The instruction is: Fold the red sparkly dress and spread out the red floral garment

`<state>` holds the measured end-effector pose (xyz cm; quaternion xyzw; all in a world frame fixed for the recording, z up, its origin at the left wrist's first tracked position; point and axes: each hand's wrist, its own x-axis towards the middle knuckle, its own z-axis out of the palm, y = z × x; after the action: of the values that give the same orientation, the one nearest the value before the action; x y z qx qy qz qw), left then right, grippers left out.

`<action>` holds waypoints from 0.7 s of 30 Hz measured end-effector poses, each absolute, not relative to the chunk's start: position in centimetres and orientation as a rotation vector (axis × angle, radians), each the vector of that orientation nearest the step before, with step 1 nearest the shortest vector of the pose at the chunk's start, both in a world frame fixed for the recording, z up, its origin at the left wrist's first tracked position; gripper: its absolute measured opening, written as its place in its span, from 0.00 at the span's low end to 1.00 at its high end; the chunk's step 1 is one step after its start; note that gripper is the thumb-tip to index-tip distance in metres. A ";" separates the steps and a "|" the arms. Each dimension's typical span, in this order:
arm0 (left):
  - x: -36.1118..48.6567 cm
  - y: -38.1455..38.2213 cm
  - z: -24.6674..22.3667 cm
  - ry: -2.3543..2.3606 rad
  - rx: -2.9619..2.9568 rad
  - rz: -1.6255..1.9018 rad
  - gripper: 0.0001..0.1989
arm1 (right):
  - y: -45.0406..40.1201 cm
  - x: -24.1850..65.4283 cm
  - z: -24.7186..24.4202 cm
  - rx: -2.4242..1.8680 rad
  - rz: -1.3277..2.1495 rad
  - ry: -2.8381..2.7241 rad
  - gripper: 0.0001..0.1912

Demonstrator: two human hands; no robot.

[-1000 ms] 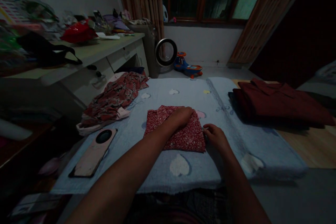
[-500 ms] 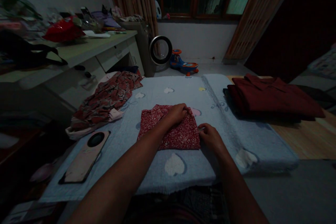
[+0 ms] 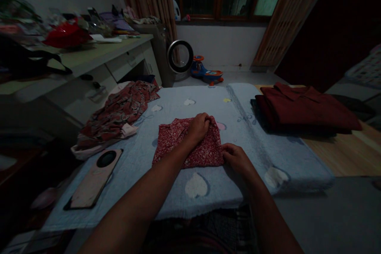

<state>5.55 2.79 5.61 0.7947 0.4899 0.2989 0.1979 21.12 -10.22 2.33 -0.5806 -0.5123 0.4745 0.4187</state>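
Note:
A folded red garment with a fine white speckle (image 3: 205,152) lies on the light blue heart-patterned cloth (image 3: 190,91). My left hand (image 3: 199,129) reaches across it, its fingers closed on the far right corner, which is slightly raised. At the garment's right edge, close to the near corner, my right hand (image 3: 236,156) has thumb and fingers pinched together on the fabric. My left forearm hides part of the garment's near left side.
A phone (image 3: 93,180) lies at the left, below a crumpled patterned garment (image 3: 119,107). Folded dark red clothes (image 3: 309,107) are stacked at the right. Beyond are a cluttered desk (image 3: 89,61), a front-loading machine with its round door open (image 3: 180,56) and a ride-on toy (image 3: 205,72).
My left hand has drawn the garment's far right corner up a little, its fingers more curled. My right hand has closed in on the right edge. The view has shifted slightly.

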 end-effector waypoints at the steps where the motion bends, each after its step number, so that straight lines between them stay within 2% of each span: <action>1: 5.6 2.8 5.5 1.379 2.236 0.844 0.08 | -10.3 21.1 2.5 -1.469 1.208 -1.284 0.10; 6: 6.1 2.9 4.6 1.451 2.302 0.843 0.08 | -10.8 21.0 2.8 -1.492 1.287 -1.288 0.10; 14: 6.4 3.4 2.6 1.539 2.459 0.607 0.08 | -10.4 21.1 2.3 -1.747 0.995 -1.476 0.11; 17: 6.3 3.1 2.3 1.477 2.479 0.537 0.14 | -10.2 21.1 2.7 -1.906 0.852 -1.627 0.14; 21: 5.1 1.9 2.7 1.346 2.525 0.605 0.26 | -10.2 21.0 2.9 -2.006 0.763 -1.748 0.11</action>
<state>5.13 1.94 2.71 0.8583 0.4575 0.2057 0.1083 20.95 -10.24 2.94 -0.7122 -0.6204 0.2709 0.1857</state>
